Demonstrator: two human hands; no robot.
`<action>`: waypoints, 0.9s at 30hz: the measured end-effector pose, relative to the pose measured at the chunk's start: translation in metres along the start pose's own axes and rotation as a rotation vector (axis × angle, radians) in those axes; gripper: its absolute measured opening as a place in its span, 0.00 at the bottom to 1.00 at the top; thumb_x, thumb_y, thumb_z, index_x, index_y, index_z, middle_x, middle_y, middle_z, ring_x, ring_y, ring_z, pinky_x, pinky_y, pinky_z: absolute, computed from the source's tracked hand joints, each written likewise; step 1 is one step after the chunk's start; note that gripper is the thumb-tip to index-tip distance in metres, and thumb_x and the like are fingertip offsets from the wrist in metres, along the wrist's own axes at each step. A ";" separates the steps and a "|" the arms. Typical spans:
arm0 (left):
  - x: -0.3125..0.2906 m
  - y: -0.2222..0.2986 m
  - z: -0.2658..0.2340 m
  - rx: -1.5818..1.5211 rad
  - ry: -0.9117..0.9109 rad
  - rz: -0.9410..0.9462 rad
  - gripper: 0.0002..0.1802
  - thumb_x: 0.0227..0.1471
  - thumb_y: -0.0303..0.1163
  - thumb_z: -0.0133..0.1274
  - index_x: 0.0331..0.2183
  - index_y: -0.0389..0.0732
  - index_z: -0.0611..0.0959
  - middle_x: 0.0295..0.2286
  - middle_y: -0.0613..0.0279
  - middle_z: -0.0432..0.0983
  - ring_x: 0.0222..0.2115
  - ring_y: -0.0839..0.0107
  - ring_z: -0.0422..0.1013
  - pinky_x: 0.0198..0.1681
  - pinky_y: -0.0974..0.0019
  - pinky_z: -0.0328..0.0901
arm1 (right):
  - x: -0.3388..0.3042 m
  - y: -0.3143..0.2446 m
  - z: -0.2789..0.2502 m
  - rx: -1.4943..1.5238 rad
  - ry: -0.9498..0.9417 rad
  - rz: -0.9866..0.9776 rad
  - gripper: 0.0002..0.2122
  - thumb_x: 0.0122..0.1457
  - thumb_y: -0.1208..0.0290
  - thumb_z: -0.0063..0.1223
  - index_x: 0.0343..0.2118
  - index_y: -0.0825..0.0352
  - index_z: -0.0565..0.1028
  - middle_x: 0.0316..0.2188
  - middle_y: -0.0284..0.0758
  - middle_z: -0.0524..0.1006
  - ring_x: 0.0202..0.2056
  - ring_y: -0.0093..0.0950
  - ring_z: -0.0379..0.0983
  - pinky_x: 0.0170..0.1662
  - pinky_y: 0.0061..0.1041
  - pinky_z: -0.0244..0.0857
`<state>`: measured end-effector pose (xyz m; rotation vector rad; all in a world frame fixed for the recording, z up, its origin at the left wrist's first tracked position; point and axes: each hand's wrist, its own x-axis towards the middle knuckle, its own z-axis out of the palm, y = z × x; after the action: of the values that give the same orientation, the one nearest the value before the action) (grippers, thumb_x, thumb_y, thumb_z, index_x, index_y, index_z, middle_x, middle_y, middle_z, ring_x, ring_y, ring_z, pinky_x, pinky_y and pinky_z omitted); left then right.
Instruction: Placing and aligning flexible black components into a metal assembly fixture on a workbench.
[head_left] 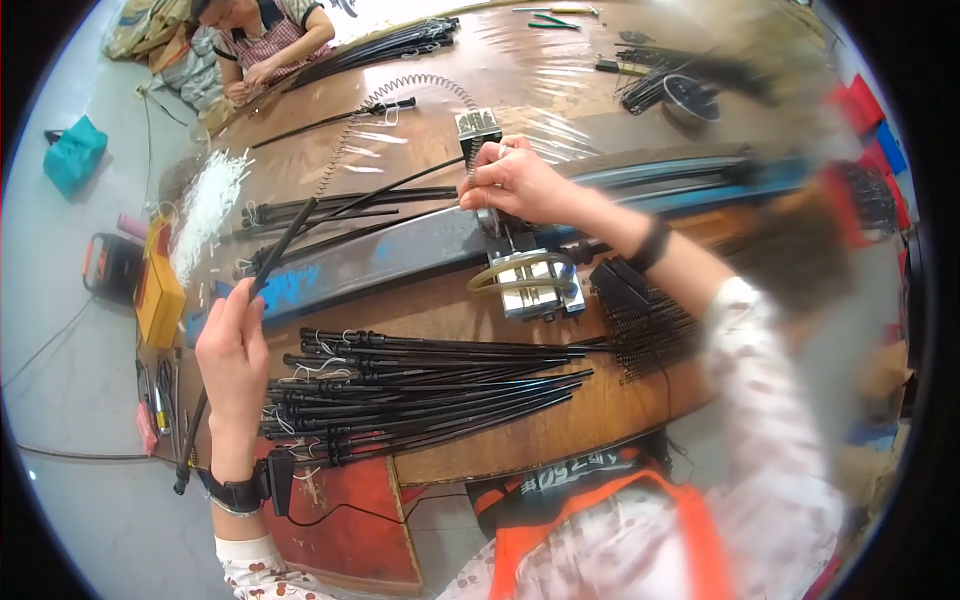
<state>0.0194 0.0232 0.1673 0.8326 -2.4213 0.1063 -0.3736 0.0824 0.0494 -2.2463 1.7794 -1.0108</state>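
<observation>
My left hand (232,345) is closed around a long black tube (285,243), which slants up and away to the right. Out of the tube's upper end comes a thin coil spring (345,140), bowed in a high arch over the table. The spring's other end runs down to my right hand (525,182), whose fingers pinch together on it; its tip is hidden. Just below that hand stands a metal clamping fixture (530,285) with a yellowish hose, mounted by a long grey-and-blue metal beam (400,248). A small metal block (478,124) sits just beyond my fingers.
Black tubes with white cords (430,380) lie piled along the near edge. Loose springs (650,335) are heaped right of the fixture. White pieces (210,205) are scattered at left, by a yellow box (160,305). A metal bowl (690,100) stands far right. Another person (275,50) works opposite.
</observation>
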 end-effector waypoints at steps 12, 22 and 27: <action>0.031 0.002 0.063 0.035 -0.138 0.085 0.13 0.56 0.30 0.59 0.45 0.48 0.84 0.25 0.55 0.74 0.25 0.54 0.74 0.27 0.53 0.67 | -0.145 0.081 -0.124 -0.706 0.337 -0.137 0.04 0.52 0.76 0.61 0.26 0.58 0.78 0.25 0.30 0.77 0.37 0.33 0.74 0.57 0.41 0.58; 0.078 0.059 0.194 -0.282 -0.120 0.285 0.08 0.59 0.36 0.54 0.34 0.41 0.79 0.25 0.51 0.76 0.29 0.49 0.76 0.31 0.50 0.71 | -0.223 0.153 -0.175 -0.864 0.216 0.136 0.02 0.60 0.77 0.55 0.33 0.69 0.75 0.30 0.42 0.74 0.37 0.43 0.70 0.43 0.40 0.62; 0.074 0.059 0.192 -0.383 -0.203 0.209 0.09 0.57 0.36 0.57 0.35 0.40 0.81 0.27 0.49 0.76 0.30 0.47 0.74 0.35 0.48 0.70 | -0.225 0.145 -0.166 -0.646 0.343 0.141 0.03 0.60 0.78 0.55 0.34 0.70 0.74 0.31 0.43 0.73 0.36 0.43 0.69 0.42 0.38 0.63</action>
<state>-0.1576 -0.0173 0.0535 0.4338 -2.5926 -0.3686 -0.6070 0.2909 0.0142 -2.3093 2.6940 -0.9300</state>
